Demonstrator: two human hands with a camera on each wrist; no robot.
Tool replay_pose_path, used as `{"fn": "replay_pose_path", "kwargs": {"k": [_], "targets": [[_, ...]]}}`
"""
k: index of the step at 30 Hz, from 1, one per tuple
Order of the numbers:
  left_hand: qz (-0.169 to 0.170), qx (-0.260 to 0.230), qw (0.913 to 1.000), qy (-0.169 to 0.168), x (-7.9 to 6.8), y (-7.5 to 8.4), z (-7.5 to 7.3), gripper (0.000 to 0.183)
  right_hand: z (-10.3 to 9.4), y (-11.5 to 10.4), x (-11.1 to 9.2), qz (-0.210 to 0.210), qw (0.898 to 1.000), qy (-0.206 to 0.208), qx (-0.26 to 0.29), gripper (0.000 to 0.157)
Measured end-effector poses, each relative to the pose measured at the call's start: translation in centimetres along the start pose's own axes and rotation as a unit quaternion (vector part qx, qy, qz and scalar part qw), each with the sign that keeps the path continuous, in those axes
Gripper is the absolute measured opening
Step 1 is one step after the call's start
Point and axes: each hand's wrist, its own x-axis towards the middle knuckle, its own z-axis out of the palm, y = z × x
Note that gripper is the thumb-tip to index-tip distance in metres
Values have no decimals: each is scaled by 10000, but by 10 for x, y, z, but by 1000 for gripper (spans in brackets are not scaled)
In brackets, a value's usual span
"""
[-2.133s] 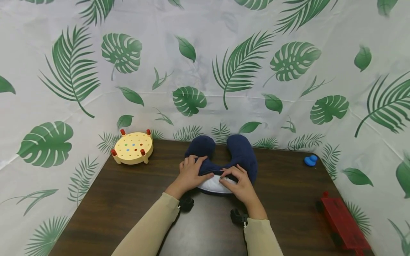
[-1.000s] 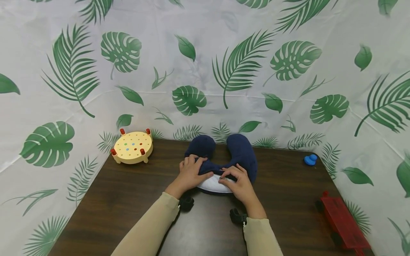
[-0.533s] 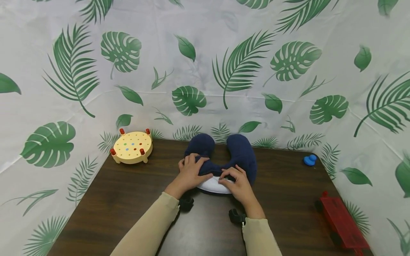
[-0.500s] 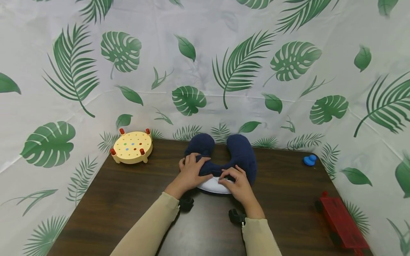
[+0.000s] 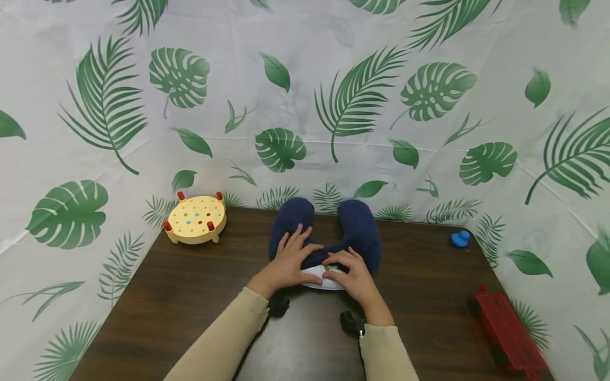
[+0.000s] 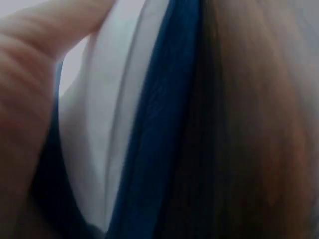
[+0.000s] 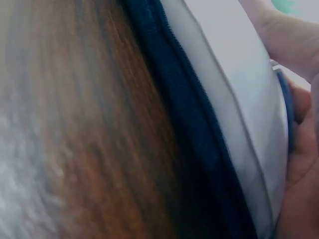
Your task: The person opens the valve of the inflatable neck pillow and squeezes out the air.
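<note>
A navy U-shaped neck pillow [image 5: 359, 227] lies on the table, its two ends pointing away from me. Along its near curve a slit exposes the white inner pillow [image 5: 313, 273]. My left hand [image 5: 285, 264] rests with spread fingers on the left part of the navy cover, the thumb reaching onto the white. In the left wrist view that thumb lies against the white inner pillow [image 6: 94, 129]. My right hand [image 5: 355, 272] pinches a small metallic zipper pull [image 5: 328, 268] at the slit between curled thumb and index finger. The right wrist view shows the navy zipper edge [image 7: 192, 94].
A yellow pegged round toy [image 5: 197, 218] with red pegs stands at the back left. A small blue knobbed piece [image 5: 460, 239] sits at the back right. A translucent red wheeled toy [image 5: 511, 330] is at the right edge. A leaf-patterned sheet [image 5: 281, 100] hangs behind the dark table [image 5: 157, 312].
My left hand has shifted slightly right and nearer, its fingers straighter and the thumb further onto the white. The pillow's left lobe has moved slightly left. My right hand stays nearly in place.
</note>
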Motion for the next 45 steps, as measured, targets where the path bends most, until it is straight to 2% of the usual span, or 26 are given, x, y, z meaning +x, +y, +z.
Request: {"fn": "replay_pose_path", "kwargs": {"k": [3, 6, 18, 25, 34, 42, 45], "targets": [[-542, 482, 9973, 62, -1, -2, 0, 110, 1, 0, -1, 62, 9998, -156, -146, 29], [-931, 702, 9932, 69, -1, -3, 0, 117, 1, 0, -1, 92, 9997, -151, -181, 30], [-1178, 410, 9921, 115, 5, 2, -4, 100, -2, -6, 3, 63, 9995, 156, -282, 25], [-990, 523, 9935, 226, 7, 3, -7, 96, -3, -7, 4, -153, 9986, 435, -260, 28], [-616, 527, 9962, 319, 4, -4, -2, 88, -2, -8, 1, -118, 9988, 465, -32, 28], [-511, 169, 9977, 406, 4, -10, 2, 52, -1, -7, 3, -149, 9990, 419, -94, 28], [-483, 187, 9977, 434, 4, -11, 3, 47, 0, -6, 3, -154, 9991, 391, -67, 28]]}}
